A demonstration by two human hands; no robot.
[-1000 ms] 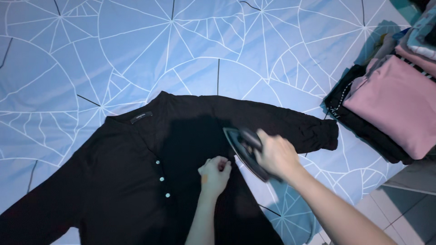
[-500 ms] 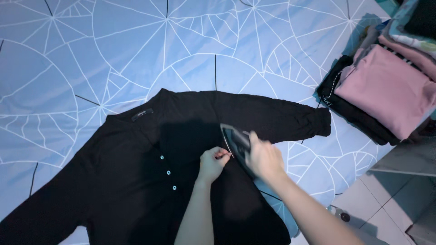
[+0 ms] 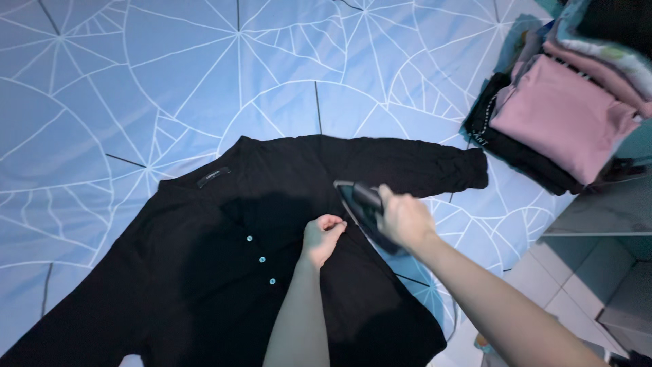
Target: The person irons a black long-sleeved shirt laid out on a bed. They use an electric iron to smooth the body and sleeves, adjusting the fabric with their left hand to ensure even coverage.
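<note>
A black buttoned shirt lies spread flat on a blue sheet printed with white web lines. My right hand grips the handle of a dark clothes iron, which rests on the shirt just below its right sleeve. My left hand pinches the black fabric right beside the iron, to the right of the small pale buttons.
A pile of folded clothes, pink on top of black, sits at the sheet's right edge. Beyond the edge at lower right is a pale tiled floor and grey furniture.
The iron and my right hand have slid a little left along the shirt toward my left hand, which keeps its pinch on the fabric. The view has shifted slightly.
</note>
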